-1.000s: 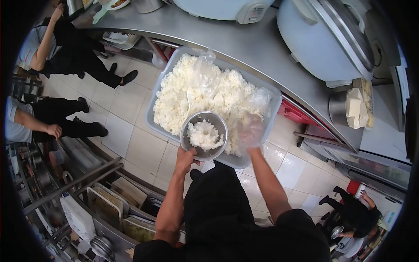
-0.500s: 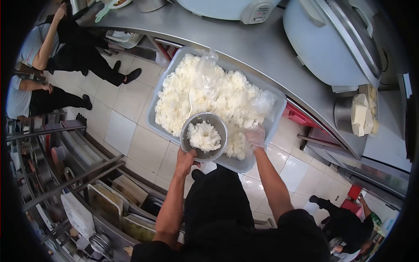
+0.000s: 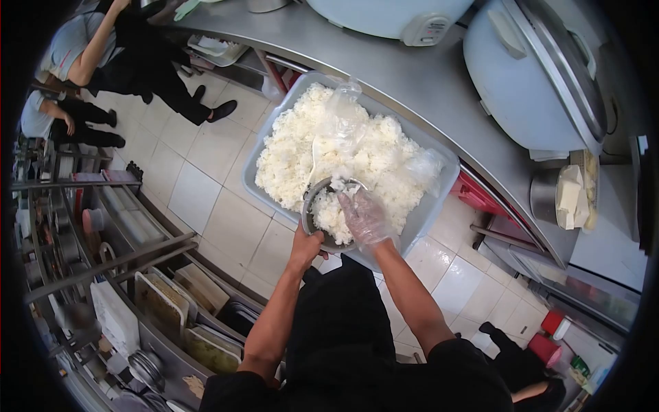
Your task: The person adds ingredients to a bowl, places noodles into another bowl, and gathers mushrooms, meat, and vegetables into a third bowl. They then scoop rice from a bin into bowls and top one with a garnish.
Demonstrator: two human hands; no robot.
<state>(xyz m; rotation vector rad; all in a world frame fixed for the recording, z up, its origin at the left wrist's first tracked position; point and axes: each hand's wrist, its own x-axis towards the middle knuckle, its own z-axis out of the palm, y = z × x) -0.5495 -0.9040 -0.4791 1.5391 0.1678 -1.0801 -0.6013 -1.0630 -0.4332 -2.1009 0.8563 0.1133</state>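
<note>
My left hand (image 3: 307,247) is closed on the near left rim of a round metal bowl (image 3: 307,211). White cooked rice (image 3: 328,218) partly fills the bowl. My right hand (image 3: 367,221), in a clear plastic glove, is over the bowl's right side with its fingers curled onto rice; some grains cling near the fingertips. Beneath the bowl is a large grey-blue plastic tub (image 3: 250,172) heaped with rice (image 3: 292,144). A clear plastic bag (image 3: 341,122) lies on the heap, another (image 3: 422,168) at its right end. A thin white handle (image 3: 314,159) sticks out of the rice.
A steel counter (image 3: 405,75) runs behind the tub, bearing two large pale-blue rice cookers (image 3: 528,82) and a metal pot (image 3: 546,193). Racks with trays (image 3: 161,299) stand at left. Two people (image 3: 89,48) are upper left; another person (image 3: 515,360) is lower right.
My right hand has moved left from the rice in the tub to the bowl. The bowl has shifted slightly right, and the whole view has moved a little.
</note>
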